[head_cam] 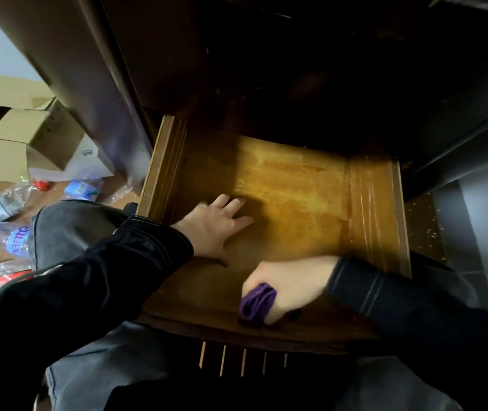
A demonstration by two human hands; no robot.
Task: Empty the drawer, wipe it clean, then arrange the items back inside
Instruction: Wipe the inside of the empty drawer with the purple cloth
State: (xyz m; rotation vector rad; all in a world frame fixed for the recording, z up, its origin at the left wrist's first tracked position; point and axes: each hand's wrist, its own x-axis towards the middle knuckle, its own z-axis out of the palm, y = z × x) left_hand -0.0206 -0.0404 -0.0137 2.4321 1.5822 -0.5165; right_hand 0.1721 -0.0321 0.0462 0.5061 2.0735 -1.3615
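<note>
Right hand (pixel 288 284) grips a bunched purple cloth (pixel 257 304), pressed on the pulled-out brown wooden drawer (pixel 296 203) floor. Left hand (pixel 216 222) rests flat beyond it, fingers spread. Cloth judged soft, light; hold bunched.

Amber-brown drawer (pixel 296 188); purple cloth (pixel 256 304); sleeves (pixel 103 277) apparently black.

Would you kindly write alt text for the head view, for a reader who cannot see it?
The right hand presses a bunched purple cloth onto the floor of an open, empty wooden drawer; the left hand rests flat inside.
</note>
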